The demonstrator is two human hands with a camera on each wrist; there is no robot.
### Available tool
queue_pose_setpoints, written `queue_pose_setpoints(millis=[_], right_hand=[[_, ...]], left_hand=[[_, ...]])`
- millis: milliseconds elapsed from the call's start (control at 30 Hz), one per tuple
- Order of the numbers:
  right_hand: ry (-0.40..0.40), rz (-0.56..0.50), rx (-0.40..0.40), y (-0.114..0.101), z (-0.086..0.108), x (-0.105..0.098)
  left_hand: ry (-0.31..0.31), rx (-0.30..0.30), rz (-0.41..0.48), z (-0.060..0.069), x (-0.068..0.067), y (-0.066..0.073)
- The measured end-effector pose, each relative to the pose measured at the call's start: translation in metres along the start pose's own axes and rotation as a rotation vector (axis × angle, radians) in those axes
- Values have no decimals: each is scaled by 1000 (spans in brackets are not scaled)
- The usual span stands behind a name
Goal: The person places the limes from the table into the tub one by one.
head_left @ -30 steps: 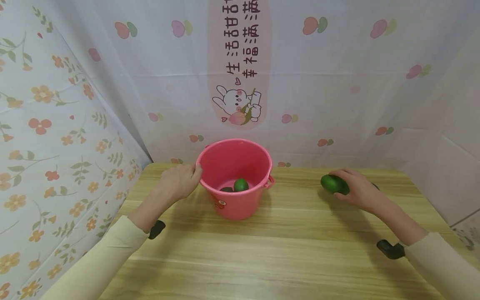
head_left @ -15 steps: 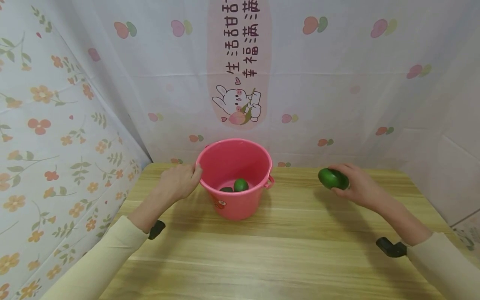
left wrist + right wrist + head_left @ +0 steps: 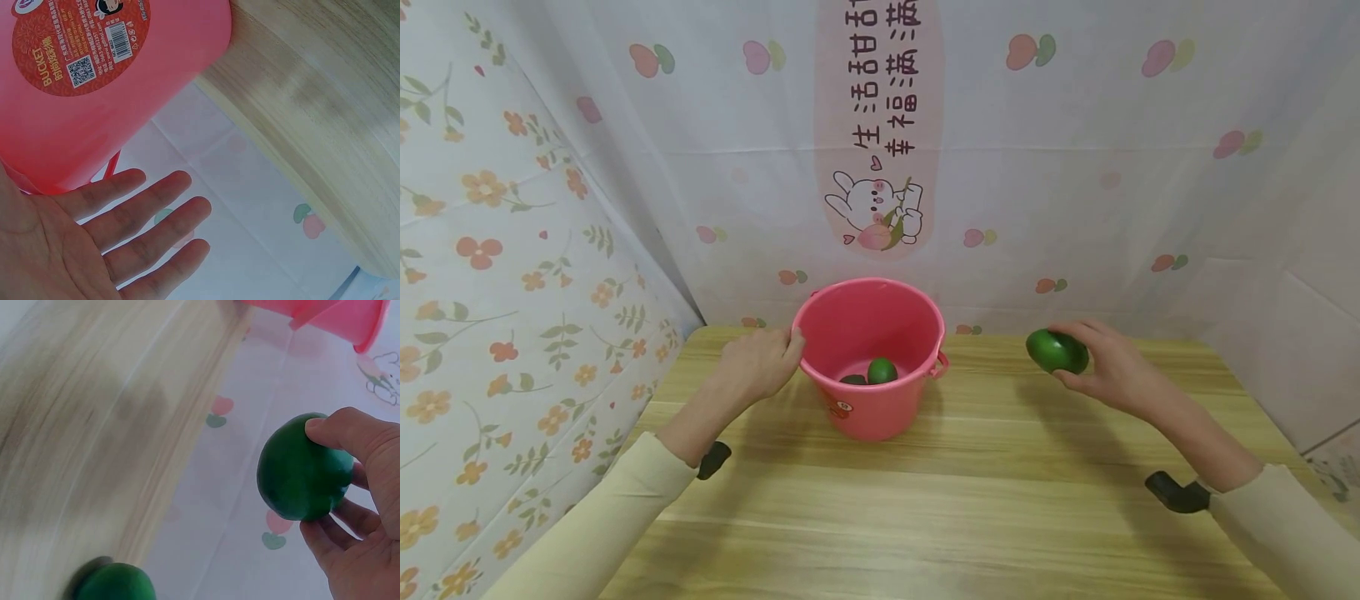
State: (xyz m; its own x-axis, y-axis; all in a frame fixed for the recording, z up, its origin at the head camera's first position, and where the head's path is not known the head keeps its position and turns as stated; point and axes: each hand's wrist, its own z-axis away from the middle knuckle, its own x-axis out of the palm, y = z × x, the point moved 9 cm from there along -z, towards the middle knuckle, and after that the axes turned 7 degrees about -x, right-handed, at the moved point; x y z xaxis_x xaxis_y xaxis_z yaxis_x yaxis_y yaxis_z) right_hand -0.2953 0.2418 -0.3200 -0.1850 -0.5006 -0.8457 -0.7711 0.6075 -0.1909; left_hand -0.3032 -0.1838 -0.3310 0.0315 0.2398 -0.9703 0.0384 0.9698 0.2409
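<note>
The right hand [image 3: 1108,367] is holding a green fruit [image 3: 1045,351] above the table's [image 3: 880,517] far right; the left hand [image 3: 756,364], fingers spreading straight, is touching the pink bucket's [image 3: 880,414] left rim. Another fruit [image 3: 882,370] is lying inside.

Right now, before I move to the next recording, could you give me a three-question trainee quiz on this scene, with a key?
1. True or false: the left hand touches the bucket.
2. The green fruit in the right hand is: A) held up off the table; B) lying on the table; C) inside the bucket.
3. In the head view, what can be seen inside the bucket?

Key:
1. True.
2. A.
3. Another fruit, round and green, and a dark thing, mostly hidden.
</note>
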Motion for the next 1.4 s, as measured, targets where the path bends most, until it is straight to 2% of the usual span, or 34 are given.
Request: queue_pose_setpoints(millis=[200,567,933,1400], right_hand=[[21,-9,-26,-4,-5,-3],[2,-22,39,-8,-10,-4],[14,-16,13,-14,-16,-8],[21,-32,50,-19,-19,-9]], left_hand=[[18,6,-3,0,0,0],[18,5,-4,-1,-1,0],[12,-5,-7,-1,0,-1],[6,-14,16,-1,1,-2]])
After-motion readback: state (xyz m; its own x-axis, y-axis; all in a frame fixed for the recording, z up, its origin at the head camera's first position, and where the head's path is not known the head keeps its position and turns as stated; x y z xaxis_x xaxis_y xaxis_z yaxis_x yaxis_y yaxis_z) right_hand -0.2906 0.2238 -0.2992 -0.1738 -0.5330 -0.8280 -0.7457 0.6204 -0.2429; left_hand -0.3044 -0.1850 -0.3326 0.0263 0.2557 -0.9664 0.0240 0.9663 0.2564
